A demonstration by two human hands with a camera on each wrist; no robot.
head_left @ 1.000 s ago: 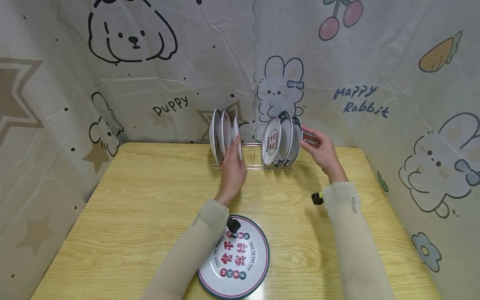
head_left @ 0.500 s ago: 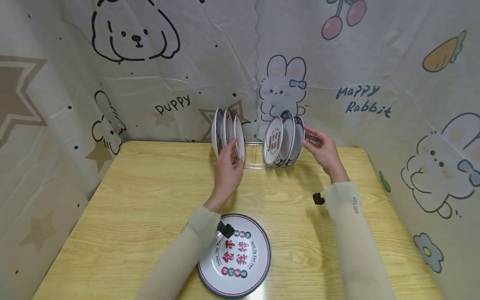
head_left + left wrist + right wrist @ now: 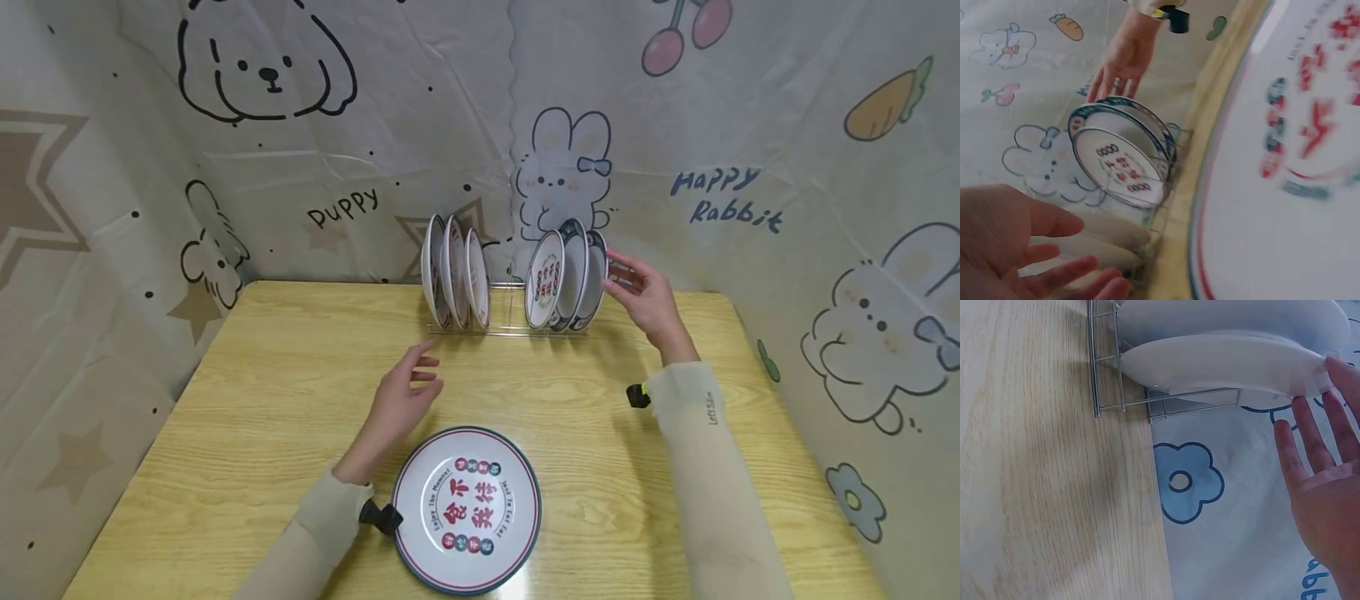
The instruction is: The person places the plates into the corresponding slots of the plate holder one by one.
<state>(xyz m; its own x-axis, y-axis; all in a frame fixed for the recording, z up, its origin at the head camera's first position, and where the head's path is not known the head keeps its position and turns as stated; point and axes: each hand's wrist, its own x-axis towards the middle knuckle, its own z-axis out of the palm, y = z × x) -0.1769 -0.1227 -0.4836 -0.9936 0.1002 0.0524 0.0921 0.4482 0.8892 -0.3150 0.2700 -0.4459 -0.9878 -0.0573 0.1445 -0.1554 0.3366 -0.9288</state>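
Note:
My right hand (image 3: pixel 647 302) touches the edge of the rightmost plate (image 3: pixel 594 283) with thumb and fingertips; its fingers look fairly straight in the right wrist view, against the plate's white underside (image 3: pixel 1229 362). Two more plates stand upright beside it, the foremost a white plate with red print (image 3: pixel 544 279). All lean in a silver wire dish rack (image 3: pixel 507 335). At the rack's left end three plates stand on edge, the innermost a smaller plate (image 3: pixel 477 279). My left hand (image 3: pixel 401 400) hovers over the table in front of these, fingers loose and holding nothing.
A large printed plate (image 3: pixel 465 510) with a green and red rim lies flat near the table's front, right of the left wrist. The wooden table (image 3: pixel 285 392) meets a cartoon-printed cloth (image 3: pixel 420 108) behind and at both sides. Between the rack's two plate groups is a gap.
My left hand has let go of the innermost left plate, which stays standing in the rack, and has drawn back toward the front left. The right hand has stayed at the rightmost plate.

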